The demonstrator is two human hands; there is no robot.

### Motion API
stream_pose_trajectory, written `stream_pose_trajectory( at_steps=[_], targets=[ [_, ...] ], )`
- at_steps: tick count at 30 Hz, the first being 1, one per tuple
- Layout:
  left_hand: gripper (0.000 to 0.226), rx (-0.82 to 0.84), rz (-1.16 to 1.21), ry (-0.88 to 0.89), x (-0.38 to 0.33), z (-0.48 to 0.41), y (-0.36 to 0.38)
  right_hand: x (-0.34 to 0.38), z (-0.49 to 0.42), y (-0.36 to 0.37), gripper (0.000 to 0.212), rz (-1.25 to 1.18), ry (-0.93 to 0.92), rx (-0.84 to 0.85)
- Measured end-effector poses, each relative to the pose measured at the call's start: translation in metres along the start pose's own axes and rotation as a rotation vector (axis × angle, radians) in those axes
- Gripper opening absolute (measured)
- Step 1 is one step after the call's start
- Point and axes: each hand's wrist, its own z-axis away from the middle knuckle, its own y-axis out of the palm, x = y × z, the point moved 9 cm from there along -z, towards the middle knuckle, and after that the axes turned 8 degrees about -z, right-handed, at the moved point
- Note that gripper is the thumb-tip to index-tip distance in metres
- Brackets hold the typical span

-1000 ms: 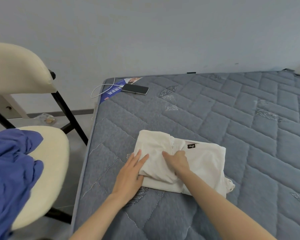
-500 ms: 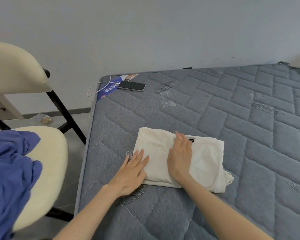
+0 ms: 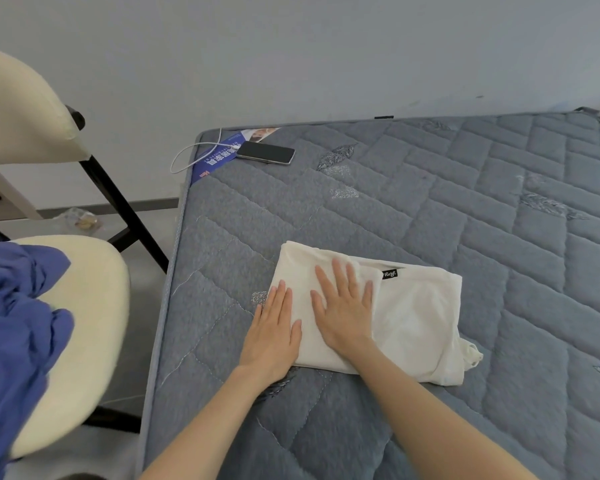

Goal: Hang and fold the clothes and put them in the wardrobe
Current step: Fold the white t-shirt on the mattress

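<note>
A cream-white garment (image 3: 416, 317) lies folded into a rough rectangle on the grey quilted mattress (image 3: 430, 209), a small black label showing at its top edge. My right hand (image 3: 343, 306) presses flat on the garment's left half, fingers straight and spread. My left hand (image 3: 272, 327) lies flat at the garment's left edge, fingers straight, partly on the fabric and partly on the mattress. A blue garment (image 3: 14, 327) is heaped on the cream chair (image 3: 84, 306) to the left.
A phone (image 3: 265, 153) with a white cable (image 3: 194, 150) lies at the mattress's far left corner beside a blue printed label. The chair's black frame stands close to the mattress edge. A grey wall runs behind the bed.
My right hand went from curled on the fabric to flat and slid left over the garment. My left hand straightened and shifted to the garment's left edge.
</note>
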Motion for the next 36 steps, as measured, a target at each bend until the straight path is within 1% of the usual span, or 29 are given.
stream_pose_trajectory(
  at_steps=[1,3,5,7,10,13,16,20,23,27,29,32,36],
  targets=[
    [0.059,0.013,0.046,-0.020,0.002,0.001,0.000,-0.008,0.000,-0.001,0.073,0.007,0.039,-0.005],
    [0.061,0.009,0.140,-0.079,0.006,0.003,-0.004,-0.015,-0.001,-0.002,0.076,-0.008,0.067,0.000],
    [0.064,-0.039,0.283,-0.188,0.013,0.004,-0.011,-0.015,-0.002,-0.003,0.077,-0.032,0.058,-0.002],
    [0.062,-0.081,0.470,-0.313,0.024,0.001,-0.012,-0.014,-0.002,-0.004,0.078,-0.050,0.045,-0.003],
    [0.042,-0.106,0.656,-0.404,0.036,-0.008,-0.015,-0.012,0.002,-0.005,0.076,-0.073,0.059,-0.009],
    [0.029,-0.035,0.800,-0.406,0.039,-0.011,-0.017,-0.011,0.009,0.000,0.061,-0.118,0.100,0.040],
    [0.018,-0.011,0.788,-0.349,0.037,-0.013,-0.019,-0.010,0.014,0.002,0.057,-0.153,0.102,0.067],
    [0.009,-0.043,0.803,-0.310,0.035,-0.011,-0.030,-0.007,0.014,0.002,0.057,-0.194,0.102,0.087],
    [0.011,-0.060,0.797,-0.297,0.038,-0.007,-0.041,0.003,0.016,0.002,0.057,-0.236,0.097,0.083],
    [0.015,-0.087,0.858,-0.346,0.062,0.006,-0.059,0.034,0.018,0.012,0.056,-0.349,0.077,0.110],
    [0.015,-0.068,0.915,-0.371,0.075,0.015,-0.071,0.056,0.020,0.020,0.056,-0.421,0.050,0.141],
    [0.019,-0.004,1.009,-0.356,0.088,0.032,-0.085,0.085,0.026,0.029,0.054,-0.537,-0.003,0.198],
    [0.020,-0.019,0.999,-0.329,0.089,0.047,-0.107,0.102,0.032,0.028,0.051,-0.674,-0.047,0.320]
  ],
)
